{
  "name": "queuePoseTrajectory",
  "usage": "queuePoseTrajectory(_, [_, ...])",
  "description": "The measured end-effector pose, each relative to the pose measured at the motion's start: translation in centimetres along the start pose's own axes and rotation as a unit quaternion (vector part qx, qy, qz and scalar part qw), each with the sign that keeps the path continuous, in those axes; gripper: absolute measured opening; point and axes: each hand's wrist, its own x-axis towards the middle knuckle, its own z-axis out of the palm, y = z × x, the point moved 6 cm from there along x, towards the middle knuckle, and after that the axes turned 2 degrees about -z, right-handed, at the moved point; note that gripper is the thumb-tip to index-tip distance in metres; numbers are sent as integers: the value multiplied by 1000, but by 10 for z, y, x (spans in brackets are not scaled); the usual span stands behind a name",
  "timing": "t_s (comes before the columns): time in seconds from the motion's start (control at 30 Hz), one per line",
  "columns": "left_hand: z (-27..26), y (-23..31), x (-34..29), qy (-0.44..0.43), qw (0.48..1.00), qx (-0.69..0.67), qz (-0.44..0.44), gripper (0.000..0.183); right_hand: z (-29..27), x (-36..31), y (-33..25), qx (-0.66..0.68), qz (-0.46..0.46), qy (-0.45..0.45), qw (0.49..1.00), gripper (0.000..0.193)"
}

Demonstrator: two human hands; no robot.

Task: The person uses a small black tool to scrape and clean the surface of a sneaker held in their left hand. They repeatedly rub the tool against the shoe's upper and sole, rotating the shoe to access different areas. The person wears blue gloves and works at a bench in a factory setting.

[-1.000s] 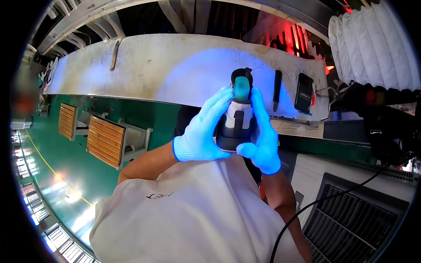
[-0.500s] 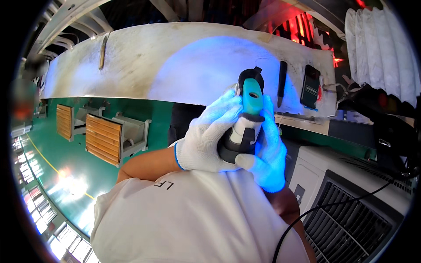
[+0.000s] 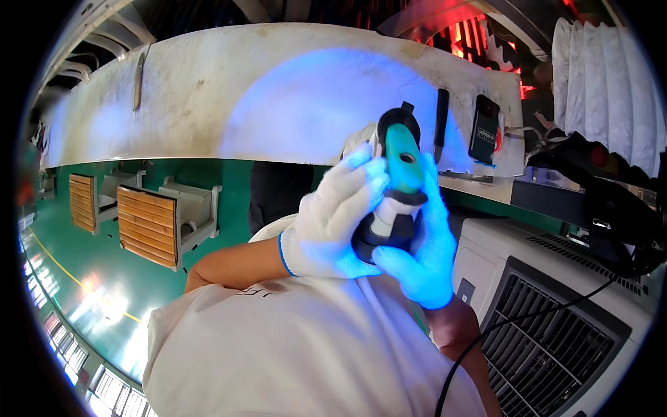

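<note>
Between my two white-gloved hands is a black and white shoe fitted on a teal last. The last's top, with a dark round hole, faces up, and a black collar with a small tab wraps its far end. My left hand presses along the shoe's left side with its fingers. My right hand grips the opposite side, thumb lying across the near end. Blue light tints the gloves, the right one most strongly. The shoe's underside and part of the right fingers are hidden.
A long pale worktop bears a blue light patch, a slim black-handled tool, a black phone-like device and a thin wooden-handled tool. Wood-slatted carts stand at left; a grey vented machine stands at right, a black cable crossing it.
The shoe has tipped slightly and its far end shows a little more of its left side. My left fingers have shifted along it. The whole view has also moved slightly.
</note>
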Motion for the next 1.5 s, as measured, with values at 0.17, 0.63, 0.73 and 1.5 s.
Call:
queuePoseTrajectory(0.17, [-29, -12, 4, -63, 996, 1, -71, 129, 23, 11, -6, -145, -85, 36, 985, 108])
queuePoseTrajectory(0.63, [-101, 5, -3, -76, 977, 140, -144, 123, -131, 138, 125, -605, -61, 255, 752, 79])
queuePoseTrajectory(0.73, [-100, 0, -3, -113, 964, 132, -200, 127, -127, 150, 131, -516, -47, 179, 837, 65])
queuePoseTrajectory(1.5, [-89, -5, 24, -112, 937, 210, -257, 112, 53, 173, 33, 604, -41, 27, 796, 42])
